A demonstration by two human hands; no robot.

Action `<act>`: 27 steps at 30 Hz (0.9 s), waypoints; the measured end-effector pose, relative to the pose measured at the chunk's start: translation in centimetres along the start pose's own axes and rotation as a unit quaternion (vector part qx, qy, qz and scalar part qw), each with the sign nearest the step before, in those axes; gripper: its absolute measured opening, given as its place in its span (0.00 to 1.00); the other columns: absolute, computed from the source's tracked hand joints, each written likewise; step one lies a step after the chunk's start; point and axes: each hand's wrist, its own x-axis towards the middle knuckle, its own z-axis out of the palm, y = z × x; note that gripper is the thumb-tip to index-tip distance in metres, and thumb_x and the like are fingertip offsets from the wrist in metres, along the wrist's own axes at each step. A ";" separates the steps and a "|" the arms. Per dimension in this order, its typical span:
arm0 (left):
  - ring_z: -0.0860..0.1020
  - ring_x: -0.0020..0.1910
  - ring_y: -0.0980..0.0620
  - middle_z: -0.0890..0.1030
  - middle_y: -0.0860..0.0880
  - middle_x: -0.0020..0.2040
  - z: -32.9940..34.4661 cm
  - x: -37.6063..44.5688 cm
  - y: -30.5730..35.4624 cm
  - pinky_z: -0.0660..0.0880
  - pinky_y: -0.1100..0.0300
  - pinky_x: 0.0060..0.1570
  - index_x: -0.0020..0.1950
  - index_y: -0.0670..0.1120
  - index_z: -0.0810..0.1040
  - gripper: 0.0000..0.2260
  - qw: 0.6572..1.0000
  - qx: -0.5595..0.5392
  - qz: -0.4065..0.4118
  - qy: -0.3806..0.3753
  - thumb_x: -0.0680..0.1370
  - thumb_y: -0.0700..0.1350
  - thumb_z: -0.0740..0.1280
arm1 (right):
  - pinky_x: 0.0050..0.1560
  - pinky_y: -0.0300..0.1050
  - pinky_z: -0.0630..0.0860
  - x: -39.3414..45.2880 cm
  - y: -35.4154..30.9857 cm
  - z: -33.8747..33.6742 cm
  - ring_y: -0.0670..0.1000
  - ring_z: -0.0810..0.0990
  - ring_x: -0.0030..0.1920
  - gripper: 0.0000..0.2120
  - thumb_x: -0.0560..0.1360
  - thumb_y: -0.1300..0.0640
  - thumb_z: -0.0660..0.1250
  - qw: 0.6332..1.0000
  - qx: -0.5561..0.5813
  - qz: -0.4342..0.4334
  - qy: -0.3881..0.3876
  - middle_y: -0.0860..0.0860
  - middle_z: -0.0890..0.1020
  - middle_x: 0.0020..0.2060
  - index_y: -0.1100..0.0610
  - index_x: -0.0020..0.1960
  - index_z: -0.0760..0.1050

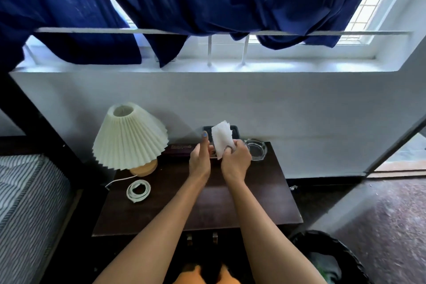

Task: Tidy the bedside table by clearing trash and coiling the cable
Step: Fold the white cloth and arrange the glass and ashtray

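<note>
At the far left a bed [25, 193] with a striped cover lies beside the dark wooden bedside table [207, 203]. Near the table's back left corner stands a lamp [129, 138] with a pleated cream shade, tilted, on a rounded wooden base. Its thin white cord runs off the left edge. Just in front of the lamp, close to the left edge, a white cable [138, 190] lies coiled in a flat loop on the tabletop.

Behind the lamp base, along the back edge, sits a dark flat box [181, 148]; its label is too blurred to read. Over the middle of the back edge both bare hands are raised above the table. The left hand [200, 159] is loosely open, thumb pointing up, its fingers touching the lower edge of a white crumpled tissue [221, 142]. The right hand [236, 161] has its fingers curled around the bottom of the same tissue, pinching it. Behind the tissue a dark tray [235, 130] leans at the wall, mostly hidden.

Just right of the hands, near the back right corner, rests a clear glass ashtray [256, 149]. On the floor off the table's front right corner stands a black bin [329, 260].
</note>
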 end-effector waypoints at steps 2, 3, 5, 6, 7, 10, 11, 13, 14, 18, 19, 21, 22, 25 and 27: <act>0.76 0.58 0.48 0.80 0.49 0.54 1.0 1.5 0.2 0.69 0.50 0.64 0.61 0.46 0.76 0.45 1.000 0.001 0.004 -0.006 0.60 0.76 0.49 | 0.47 0.43 0.69 2.5 0.0 0.2 0.57 0.78 0.49 0.08 0.74 0.66 0.60 0.999 0.009 -0.010 0.031 0.58 0.79 0.47 0.62 0.51 0.74; 0.76 0.59 0.48 0.79 0.49 0.54 1.5 2.4 0.2 0.69 0.51 0.64 0.63 0.45 0.75 0.46 1.000 0.008 0.002 -0.008 0.60 0.76 0.50 | 0.47 0.43 0.70 3.7 0.1 0.1 0.55 0.78 0.48 0.07 0.75 0.67 0.60 0.999 0.021 -0.012 0.045 0.56 0.79 0.46 0.62 0.52 0.72; 0.76 0.60 0.48 0.79 0.49 0.55 2.2 3.9 0.2 0.69 0.50 0.66 0.66 0.45 0.74 0.47 1.000 0.019 -0.008 -0.014 0.60 0.77 0.51 | 0.46 0.43 0.72 5.9 0.3 0.0 0.52 0.77 0.45 0.07 0.75 0.67 0.61 0.997 0.022 -0.022 0.067 0.55 0.78 0.45 0.60 0.53 0.68; 0.76 0.60 0.47 0.79 0.49 0.55 2.5 4.6 0.2 0.68 0.47 0.67 0.66 0.46 0.73 0.47 0.999 0.024 -0.010 -0.021 0.60 0.77 0.51 | 0.45 0.45 0.74 7.0 0.6 0.0 0.53 0.78 0.45 0.07 0.75 0.67 0.62 0.996 0.007 -0.039 0.074 0.56 0.79 0.44 0.60 0.52 0.68; 0.76 0.60 0.47 0.79 0.49 0.56 2.8 5.3 0.0 0.68 0.45 0.67 0.67 0.46 0.73 0.47 0.999 0.029 -0.011 -0.027 0.61 0.77 0.51 | 0.44 0.45 0.74 8.2 1.2 0.2 0.55 0.79 0.45 0.06 0.75 0.67 0.62 0.995 -0.012 -0.057 0.077 0.57 0.80 0.44 0.60 0.50 0.69; 0.75 0.62 0.45 0.79 0.47 0.60 3.3 7.3 -0.7 0.67 0.43 0.67 0.68 0.48 0.72 0.47 0.999 0.038 -0.017 -0.034 0.61 0.77 0.50 | 0.42 0.40 0.69 10.9 2.8 0.8 0.58 0.80 0.47 0.04 0.76 0.66 0.62 0.992 -0.067 -0.077 0.068 0.59 0.82 0.46 0.61 0.49 0.74; 0.74 0.63 0.45 0.78 0.46 0.62 3.5 7.8 -0.9 0.66 0.43 0.67 0.69 0.48 0.72 0.48 0.998 0.036 -0.023 -0.035 0.60 0.77 0.50 | 0.43 0.40 0.68 11.5 3.3 1.1 0.59 0.80 0.48 0.04 0.76 0.66 0.62 0.992 -0.081 -0.079 0.062 0.60 0.83 0.46 0.61 0.49 0.75; 0.73 0.64 0.45 0.77 0.45 0.64 3.8 8.7 -1.5 0.66 0.43 0.68 0.69 0.47 0.72 0.49 0.998 0.031 -0.035 -0.034 0.60 0.78 0.51 | 0.44 0.42 0.69 12.4 4.0 1.7 0.60 0.80 0.48 0.05 0.76 0.67 0.61 0.990 -0.105 -0.086 0.048 0.60 0.83 0.46 0.62 0.49 0.75; 0.73 0.65 0.45 0.77 0.45 0.65 3.9 8.9 -1.8 0.66 0.43 0.68 0.69 0.47 0.72 0.49 0.998 0.029 -0.041 -0.035 0.59 0.78 0.51 | 0.44 0.44 0.71 12.7 4.2 2.0 0.60 0.80 0.48 0.05 0.76 0.67 0.61 0.988 -0.114 -0.094 0.041 0.60 0.82 0.46 0.63 0.49 0.75; 0.73 0.65 0.45 0.77 0.46 0.62 4.5 9.7 -3.0 0.66 0.44 0.68 0.58 0.51 0.77 0.42 0.997 0.029 -0.063 -0.046 0.59 0.79 0.52 | 0.42 0.46 0.70 13.8 4.8 3.2 0.61 0.80 0.48 0.06 0.76 0.68 0.60 0.980 -0.157 -0.118 0.018 0.61 0.81 0.46 0.64 0.51 0.74; 0.73 0.64 0.45 0.77 0.47 0.60 4.6 9.7 -3.1 0.66 0.44 0.68 0.52 0.54 0.77 0.37 0.996 0.032 -0.068 -0.051 0.59 0.79 0.52 | 0.41 0.46 0.69 14.0 4.9 3.4 0.62 0.79 0.47 0.06 0.76 0.68 0.60 0.977 -0.173 -0.122 0.010 0.61 0.81 0.46 0.64 0.51 0.73; 0.72 0.65 0.45 0.76 0.46 0.61 4.6 9.8 -3.4 0.66 0.44 0.68 0.54 0.52 0.76 0.39 0.996 0.033 -0.070 -0.048 0.58 0.79 0.52 | 0.40 0.46 0.70 14.2 5.0 3.7 0.61 0.80 0.48 0.06 0.76 0.66 0.61 0.969 -0.216 -0.122 -0.014 0.60 0.82 0.47 0.63 0.52 0.73; 0.72 0.66 0.45 0.76 0.45 0.64 4.6 10.0 -3.5 0.66 0.44 0.68 0.61 0.49 0.75 0.45 0.996 0.032 -0.070 -0.043 0.58 0.79 0.52 | 0.41 0.47 0.71 14.2 5.0 3.8 0.61 0.80 0.48 0.06 0.76 0.64 0.62 0.965 -0.233 -0.118 -0.025 0.60 0.82 0.47 0.63 0.52 0.74; 0.70 0.68 0.45 0.73 0.44 0.68 4.7 10.3 -3.3 0.65 0.44 0.69 0.70 0.46 0.70 0.49 0.997 0.029 -0.063 -0.045 0.60 0.78 0.53 | 0.42 0.47 0.73 14.5 5.2 4.1 0.62 0.80 0.49 0.08 0.76 0.59 0.63 0.965 -0.238 -0.094 -0.055 0.60 0.82 0.47 0.63 0.51 0.76; 0.70 0.68 0.46 0.73 0.44 0.69 4.9 10.5 -3.0 0.64 0.45 0.70 0.70 0.46 0.70 0.47 0.997 0.024 -0.056 -0.049 0.62 0.76 0.53 | 0.40 0.44 0.69 14.7 5.3 4.2 0.62 0.81 0.48 0.09 0.76 0.58 0.64 0.966 -0.233 -0.087 -0.070 0.60 0.82 0.46 0.64 0.48 0.78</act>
